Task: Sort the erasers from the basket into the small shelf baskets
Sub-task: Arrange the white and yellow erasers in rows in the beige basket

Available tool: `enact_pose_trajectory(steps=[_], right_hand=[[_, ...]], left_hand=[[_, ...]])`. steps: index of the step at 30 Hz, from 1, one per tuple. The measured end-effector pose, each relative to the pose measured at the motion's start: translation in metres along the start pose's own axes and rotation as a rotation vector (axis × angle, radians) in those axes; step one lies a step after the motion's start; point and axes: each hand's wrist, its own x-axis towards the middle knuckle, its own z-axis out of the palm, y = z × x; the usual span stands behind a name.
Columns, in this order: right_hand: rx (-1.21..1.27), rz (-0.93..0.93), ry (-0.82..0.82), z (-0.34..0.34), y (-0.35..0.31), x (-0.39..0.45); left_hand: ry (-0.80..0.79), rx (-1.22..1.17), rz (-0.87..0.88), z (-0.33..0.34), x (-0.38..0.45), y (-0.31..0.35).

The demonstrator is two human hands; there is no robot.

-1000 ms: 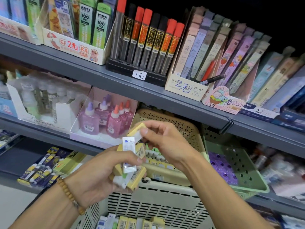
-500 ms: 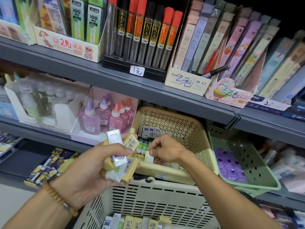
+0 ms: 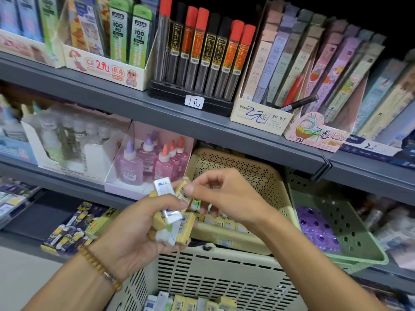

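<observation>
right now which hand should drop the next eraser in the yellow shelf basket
The right hand: it hovers over the yellow shelf basket, fingertips pinching a yellow eraser from the stack. The left hand is full, gripping the eraser stack beside the basket.

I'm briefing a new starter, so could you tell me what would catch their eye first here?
At centre, the left hand grips a fistful of erasers while the right hand pinches one from it, above the white basket. Behind them sits the yellow shelf basket, under red-capped lead tubes.
</observation>
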Motion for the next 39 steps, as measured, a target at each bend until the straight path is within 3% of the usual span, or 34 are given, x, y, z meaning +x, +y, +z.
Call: enact_pose_trajectory(steps=[2,6,8,12,16,18,21,23,26,30,33,37,39], right_hand=[[0.047,0.023,-0.008,0.005,-0.004,-0.001],[0.406,0.093,0.0,0.001,0.0,0.002],[0.448,0.095,0.07,-0.011,0.007,0.005],[-0.005,0.229,0.23,-0.045,0.039,0.006],[-0.267,0.45,0.0,-0.045,0.068,0.006],[-0.501,0.403,-0.064,-0.036,0.072,0.01],[-0.632,0.264,0.04,-0.027,0.065,0.011],[-0.428,0.147,0.153,-0.023,0.053,0.007],[-0.02,0.025,0.121,-0.012,0.027,0.0],[-0.086,-0.03,0.003,0.004,0.013,-0.002],[-0.029,0.042,-0.007,0.0,0.009,-0.002],[0.229,0.131,-0.011,-0.008,0.014,-0.003],[0.387,0.147,0.064,-0.019,0.02,-0.003]], left_hand=[[-0.009,-0.013,0.001,0.0,0.001,0.0],[0.002,-0.036,-0.047,-0.001,0.003,-0.002],[0.026,-0.048,-0.047,-0.001,0.003,-0.003],[0.061,-0.083,0.003,-0.001,0.004,-0.001],[0.073,-0.2,0.027,-0.001,0.007,-0.002],[0.085,-0.251,0.034,0.0,0.008,-0.004],[0.108,-0.32,0.044,0.001,0.009,-0.006],[0.114,-0.362,0.049,0.001,0.009,-0.007],[0.104,-0.369,0.053,0.003,0.01,-0.007],[0.097,-0.349,0.049,0.006,0.011,-0.008],[0.089,-0.345,0.04,0.008,0.012,-0.012],[0.083,-0.345,0.008,0.011,0.015,-0.015],[0.127,-0.384,-0.009,0.01,0.016,-0.016]])
